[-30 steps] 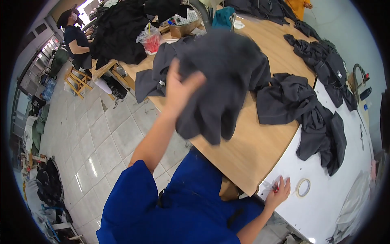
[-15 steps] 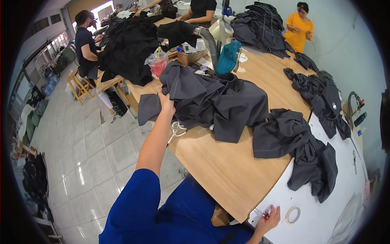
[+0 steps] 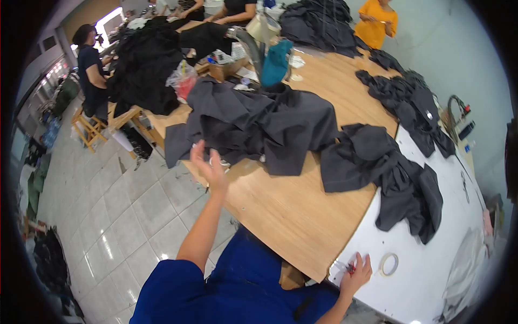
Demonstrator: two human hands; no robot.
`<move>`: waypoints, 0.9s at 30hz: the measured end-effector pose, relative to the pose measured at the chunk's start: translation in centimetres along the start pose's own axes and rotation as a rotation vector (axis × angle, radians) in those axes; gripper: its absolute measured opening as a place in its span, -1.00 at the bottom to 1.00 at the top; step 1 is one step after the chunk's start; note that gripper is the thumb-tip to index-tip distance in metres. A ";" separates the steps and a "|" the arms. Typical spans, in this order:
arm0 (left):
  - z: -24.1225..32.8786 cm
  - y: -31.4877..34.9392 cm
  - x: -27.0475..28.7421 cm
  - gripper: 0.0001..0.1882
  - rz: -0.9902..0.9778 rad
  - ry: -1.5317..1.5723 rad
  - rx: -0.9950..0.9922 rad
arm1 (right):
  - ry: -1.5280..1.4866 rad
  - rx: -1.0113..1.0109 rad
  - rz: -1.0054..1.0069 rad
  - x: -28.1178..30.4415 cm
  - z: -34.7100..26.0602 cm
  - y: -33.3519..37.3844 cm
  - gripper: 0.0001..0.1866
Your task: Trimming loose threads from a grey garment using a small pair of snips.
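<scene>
My left hand is raised at the table's left edge with fingers spread and nothing in it. Right behind it lies a heap of dark grey garments, just clear of the fingertips. White-handled scissors at the heap's front edge are mostly hidden by this hand. At the lower right, my right hand rests on the white board, fingers curled around small red-handled thread snips. Beside it on the board lies a roll of tape. A second dark grey garment spans wood and board.
More dark garments lie along the right edge, with a large pile at the back. A drink in a plastic bag and a teal cloth stand behind the heap. Several people work beyond; a wooden stool is at left.
My left hand has let go of the grey garment heap and drawn back toward me, its fingers opening. The right hand stays on the board with the snips. The whole view has shifted slightly.
</scene>
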State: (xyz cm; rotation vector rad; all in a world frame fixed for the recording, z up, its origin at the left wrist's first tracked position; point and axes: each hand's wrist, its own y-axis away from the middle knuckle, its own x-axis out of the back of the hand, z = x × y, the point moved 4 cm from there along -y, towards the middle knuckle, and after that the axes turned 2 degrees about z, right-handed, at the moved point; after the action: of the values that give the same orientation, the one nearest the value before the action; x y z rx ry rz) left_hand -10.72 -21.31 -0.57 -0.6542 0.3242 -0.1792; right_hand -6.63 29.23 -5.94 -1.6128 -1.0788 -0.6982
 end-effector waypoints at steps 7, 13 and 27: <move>5.7 15.8 -8.8 -0.50 -1.166 -0.359 -0.217 | -0.472 -0.253 -0.245 0.0 -1.0 -3.2 -0.64; 5.1 20.1 -10.8 -0.47 -1.307 -0.432 -0.369 | -0.448 0.130 -0.225 -4.1 -10.0 -6.5 -0.62; 1.5 17.4 -9.0 -0.63 -0.756 0.326 0.579 | -0.601 0.250 -0.857 -6.8 -14.0 -7.9 -0.73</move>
State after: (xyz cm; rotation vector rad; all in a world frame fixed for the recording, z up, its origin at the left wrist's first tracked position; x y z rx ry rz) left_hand -17.49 -4.51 -8.08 -0.1379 0.3032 -1.0699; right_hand -15.71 14.41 -4.11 -1.1165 -2.2611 -0.5746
